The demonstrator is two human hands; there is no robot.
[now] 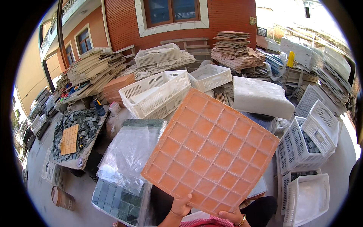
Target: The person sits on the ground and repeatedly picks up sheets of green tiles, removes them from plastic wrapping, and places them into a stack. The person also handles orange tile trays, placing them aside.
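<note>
I hold up a square orange grid tray, tilted, with raised pale lines dividing its face into many square cells. My left hand grips its lower edge, the thumb lying on the front face. Farther right along that edge, my right hand is closed on it too, a gold-coloured band at the wrist. The fingers behind the tray are hidden. Left of the tray lies a stack of dark green square-tile sheets, partly covered by clear plastic film.
White plastic crates stand behind the tray, and more crates with dark tile pieces are at right. A white block sits beyond. At left, a low table holds loose dark tiles and another grid tray. A bucket stands nearby.
</note>
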